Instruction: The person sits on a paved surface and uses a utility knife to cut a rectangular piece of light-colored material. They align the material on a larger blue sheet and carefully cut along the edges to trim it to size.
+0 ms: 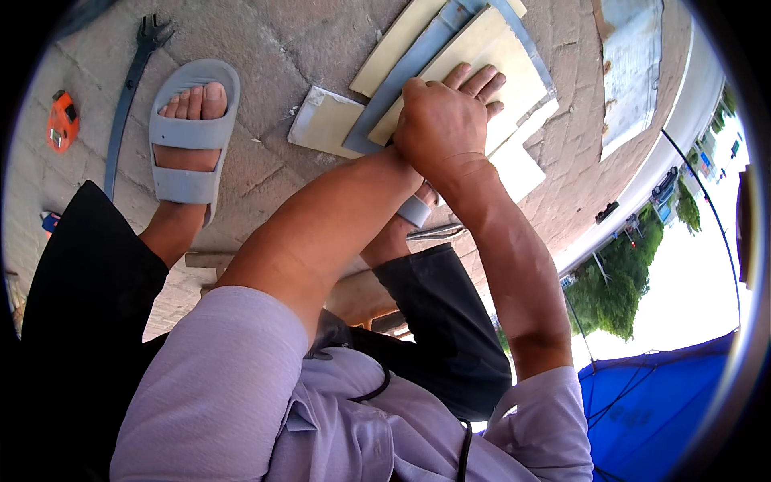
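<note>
My left hand (481,83) lies on a cream-coloured flat board (450,88), fingers spread over its face. Its palm is hidden behind my right hand (438,124), which crosses over the left wrist. The right hand is curled into a fist near the board's left edge; what it grips cannot be made out. Under the board sits a blue-grey flat strip (401,84). More cream boards lie below, including a long piece (393,48) at the far side and a piece with a whitish, worn edge (324,120) at the left.
Brick paving bears an orange tape measure (63,122) and a long dark bar with a forked end (128,96). My sandalled left foot (193,136) stands beside the bar. A stained pale sheet (632,76) lies to the right. Blue canopy fabric (658,402) shows at lower right.
</note>
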